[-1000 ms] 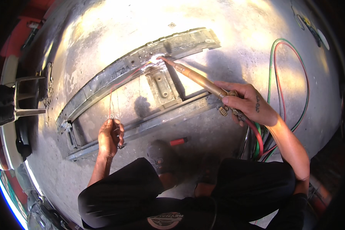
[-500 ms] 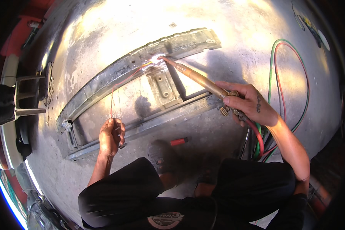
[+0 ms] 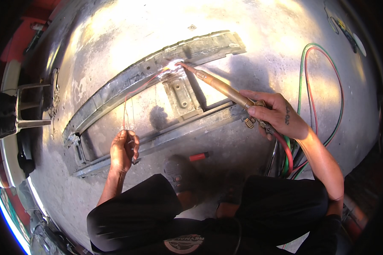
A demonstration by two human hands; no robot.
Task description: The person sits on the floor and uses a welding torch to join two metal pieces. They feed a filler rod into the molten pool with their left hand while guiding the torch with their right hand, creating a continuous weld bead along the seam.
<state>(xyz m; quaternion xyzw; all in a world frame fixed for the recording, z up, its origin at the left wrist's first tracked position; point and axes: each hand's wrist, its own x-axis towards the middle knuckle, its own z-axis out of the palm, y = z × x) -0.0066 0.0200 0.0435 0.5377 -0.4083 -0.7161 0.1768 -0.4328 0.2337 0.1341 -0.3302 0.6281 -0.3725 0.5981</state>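
My right hand (image 3: pixel 274 114) is closed round a brass torch (image 3: pixel 225 89) whose tip slants up and left to a bright glow (image 3: pixel 173 64) where the curved metal rail (image 3: pixel 127 76) meets a short holed cross plate (image 3: pixel 181 95). Thin bent filler wire (image 3: pixel 133 112), reddish in parts, runs from my left hand (image 3: pixel 122 151) up toward that glow; the fingers are pinched on it. The rail and a straight lower bar (image 3: pixel 166 136) form a metal frame lying on the concrete floor. Red and green hoses (image 3: pixel 287 153) hang from the torch.
A red cylindrical object (image 3: pixel 198 156) lies below the frame, beside my foot (image 3: pixel 176 172). A hose loop (image 3: pixel 317 47) lies at the right, with a cable and tool (image 3: pixel 349 34) farther back. A metal bracket (image 3: pixel 32 123) and vehicle-like parts (image 3: pixel 10 161) crowd the left edge.
My hands and the torch stay almost still. The glow at the torch tip varies a little in shape and brightness.
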